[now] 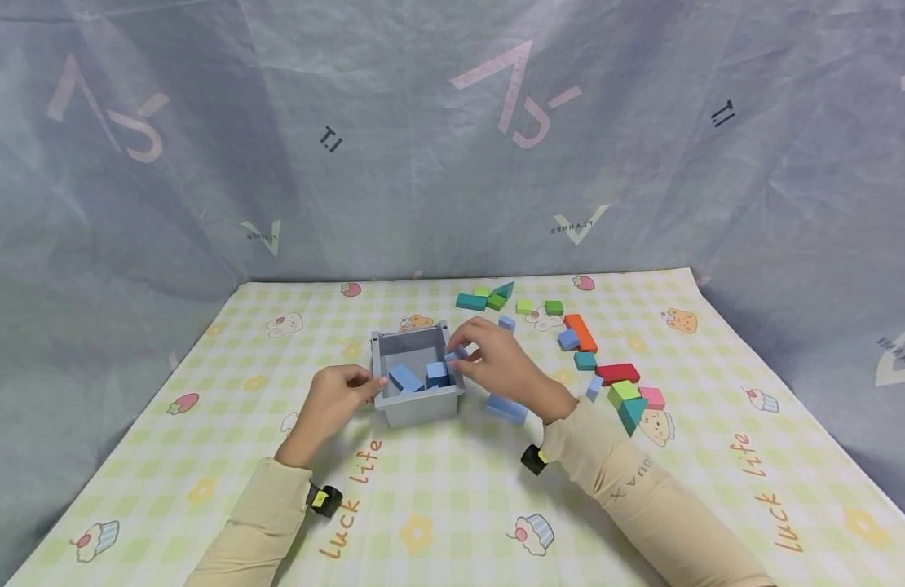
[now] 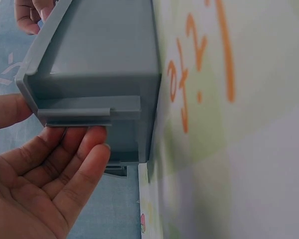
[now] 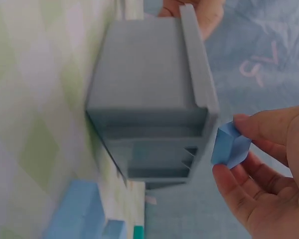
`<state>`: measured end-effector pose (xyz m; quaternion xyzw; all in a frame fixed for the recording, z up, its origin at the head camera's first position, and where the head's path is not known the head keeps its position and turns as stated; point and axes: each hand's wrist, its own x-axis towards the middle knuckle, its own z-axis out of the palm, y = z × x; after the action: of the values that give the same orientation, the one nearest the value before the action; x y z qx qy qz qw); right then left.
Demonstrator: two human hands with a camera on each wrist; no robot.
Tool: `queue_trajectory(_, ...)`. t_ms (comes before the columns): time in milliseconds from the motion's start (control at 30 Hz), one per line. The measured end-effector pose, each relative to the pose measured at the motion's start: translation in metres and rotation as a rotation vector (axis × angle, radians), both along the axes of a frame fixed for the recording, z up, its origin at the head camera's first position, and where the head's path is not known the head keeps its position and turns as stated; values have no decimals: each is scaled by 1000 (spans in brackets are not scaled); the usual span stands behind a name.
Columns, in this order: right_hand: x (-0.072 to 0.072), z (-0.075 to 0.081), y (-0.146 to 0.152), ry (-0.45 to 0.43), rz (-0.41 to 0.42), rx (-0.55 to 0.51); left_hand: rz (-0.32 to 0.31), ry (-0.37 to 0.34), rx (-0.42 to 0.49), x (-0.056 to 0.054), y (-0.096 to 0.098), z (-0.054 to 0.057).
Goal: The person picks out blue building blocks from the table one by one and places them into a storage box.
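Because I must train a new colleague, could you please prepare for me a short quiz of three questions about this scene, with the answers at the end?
1. What does the right hand pinch?
2. True or false: the left hand is well away from the gray bin.
3. In the head view, where does the orange block lie?
a) inside the gray bin
b) to the right of the gray bin
c) to the left of the gray bin

Key:
1. A blue block.
2. False; it grips the gray bin.
3. b
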<state>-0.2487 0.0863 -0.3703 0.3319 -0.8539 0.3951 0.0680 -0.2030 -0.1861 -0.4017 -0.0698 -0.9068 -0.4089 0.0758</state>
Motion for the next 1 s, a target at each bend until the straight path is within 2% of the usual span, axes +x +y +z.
queue_trajectory(300, 6, -7, -9, 57, 75, -18, -3, -2, 2, 1, 0, 1)
queue_trajectory(500, 7, -8, -10, 85, 124, 7, -1, 0, 3, 0, 0, 0)
queue_trajectory(1000, 8, -6, -9, 52, 116, 40, 17, 12, 2, -1, 0, 0)
